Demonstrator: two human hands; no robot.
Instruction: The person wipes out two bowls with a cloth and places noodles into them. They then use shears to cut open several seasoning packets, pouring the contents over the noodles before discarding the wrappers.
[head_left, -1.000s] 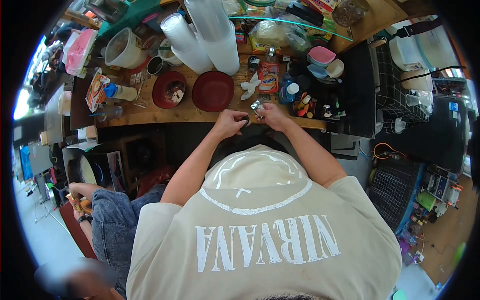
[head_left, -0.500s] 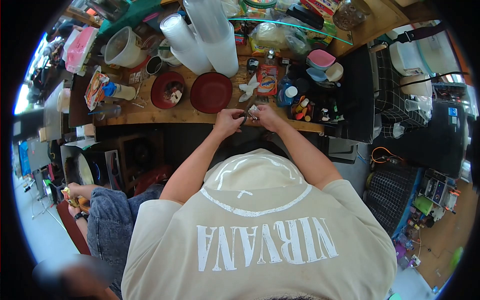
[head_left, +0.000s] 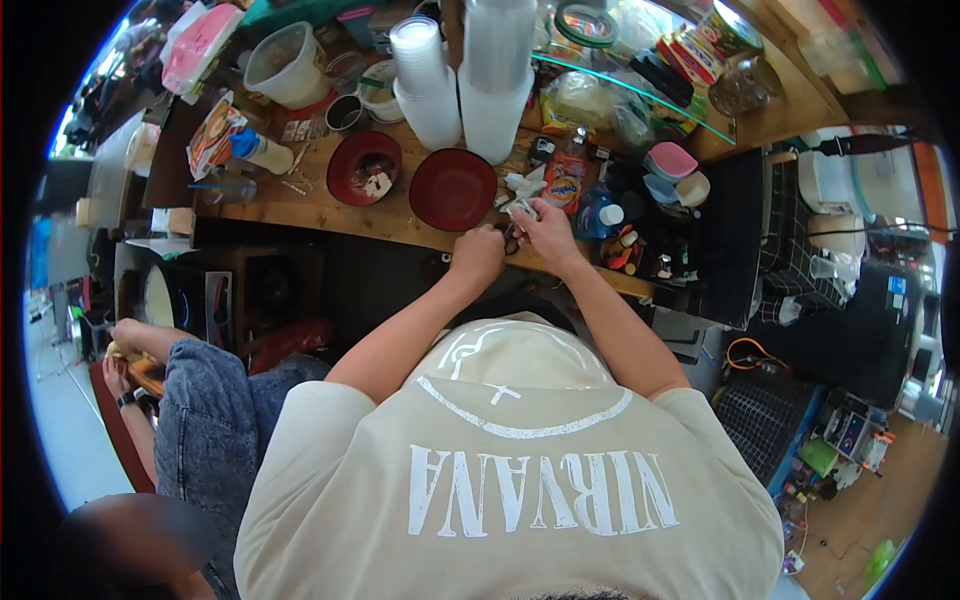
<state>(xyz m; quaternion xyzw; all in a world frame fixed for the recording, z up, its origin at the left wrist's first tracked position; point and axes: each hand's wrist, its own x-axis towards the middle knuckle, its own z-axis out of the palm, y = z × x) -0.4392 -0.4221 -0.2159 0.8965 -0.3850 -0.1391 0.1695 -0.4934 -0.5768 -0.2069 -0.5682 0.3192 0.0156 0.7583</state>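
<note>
At the front edge of the wooden table, my left hand [head_left: 479, 254] is closed round the dark handles of what look like scissors [head_left: 511, 241]. Close beside it, my right hand [head_left: 548, 232] pinches a small whitish packet [head_left: 522, 209]. The scissor blades are mostly hidden between the hands. Just beyond the packet lies a crumpled white wrapper or tissue [head_left: 527, 183], with an orange Ovaltine pouch [head_left: 564, 190] to its right. Left of my hands stands a dark red bowl [head_left: 452, 190]. Another red bowl [head_left: 341, 165] farther left holds dark and white bits.
Tall stacks of clear plastic cups [head_left: 497, 110] stand behind the bowls. A blue bottle [head_left: 602, 216] and small containers crowd the right. A capped bottle [head_left: 265, 154] stands at the left. Another person in grey denim [head_left: 212, 420] sits at my left, hands on something small.
The view has shifted, so the table appears farther right. My left hand has turned with its back upward. My right hand now holds the packet higher, nearer the white wrapper.
</note>
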